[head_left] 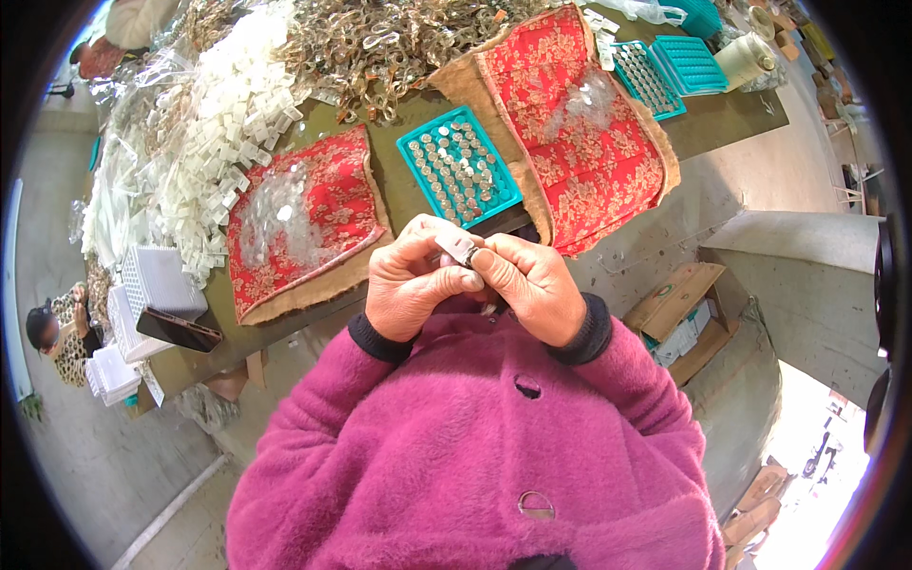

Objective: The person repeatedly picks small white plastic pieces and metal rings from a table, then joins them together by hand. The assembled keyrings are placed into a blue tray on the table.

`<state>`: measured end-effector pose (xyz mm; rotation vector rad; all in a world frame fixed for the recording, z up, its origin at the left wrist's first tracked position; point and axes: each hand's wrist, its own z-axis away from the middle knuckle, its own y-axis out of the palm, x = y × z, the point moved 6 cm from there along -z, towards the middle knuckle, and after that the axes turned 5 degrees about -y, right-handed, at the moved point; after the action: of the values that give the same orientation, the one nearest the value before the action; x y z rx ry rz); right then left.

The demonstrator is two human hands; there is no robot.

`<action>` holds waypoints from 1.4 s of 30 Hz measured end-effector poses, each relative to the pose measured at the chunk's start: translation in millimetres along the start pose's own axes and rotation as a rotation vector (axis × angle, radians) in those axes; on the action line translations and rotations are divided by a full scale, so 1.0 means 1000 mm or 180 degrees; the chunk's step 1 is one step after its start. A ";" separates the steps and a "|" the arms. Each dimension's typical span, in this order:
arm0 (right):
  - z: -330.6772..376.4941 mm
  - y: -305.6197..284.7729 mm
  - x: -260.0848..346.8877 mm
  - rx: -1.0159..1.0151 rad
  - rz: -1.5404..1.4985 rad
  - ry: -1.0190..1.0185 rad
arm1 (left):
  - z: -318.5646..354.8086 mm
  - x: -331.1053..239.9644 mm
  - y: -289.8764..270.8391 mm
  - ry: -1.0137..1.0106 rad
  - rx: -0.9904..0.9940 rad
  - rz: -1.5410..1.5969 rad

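Observation:
My left hand (410,282) and my right hand (532,283) meet close to my chest, fingertips together around a small clear plastic piece with a metal part (460,249). Both hands pinch it. Just beyond them on the table sits a teal tray (411,150) with a grid of small round metal pieces. A red patterned cloth (328,195) with clear pieces on it lies to the left of the tray. Another red cloth (570,123) lies to the tray's right. My sleeves are magenta fleece.
White plastic pieces (204,133) and brownish clear chain links (380,43) are heaped at the table's far side. More teal trays (665,71) lie at far right. White trays (157,285) and a dark phone (179,330) sit left. A cardboard box (679,313) stands on the floor. Another person (57,332) sits at far left.

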<state>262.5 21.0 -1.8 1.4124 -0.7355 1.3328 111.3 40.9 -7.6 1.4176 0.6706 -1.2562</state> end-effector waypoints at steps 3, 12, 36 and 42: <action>-0.006 0.001 -0.006 0.0095 -0.0223 0.0247 | 0.003 0.010 -0.007 -0.0491 0.0053 0.0711; -0.013 0.008 -0.007 -0.0078 0.0239 0.0233 | -0.002 0.015 -0.028 -0.0518 0.0032 0.1330; -0.054 0.041 0.013 0.0576 0.0778 0.0497 | 0.011 -0.037 -0.062 0.1006 -0.0056 -0.1452; -0.066 0.061 -0.003 0.0452 0.0312 0.0865 | 0.027 -0.037 -0.073 0.1240 -0.0441 -0.1589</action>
<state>183.0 63.9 3.1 1.2832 -0.5433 1.6424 26.7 43.8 5.5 1.4393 1.4182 -1.2818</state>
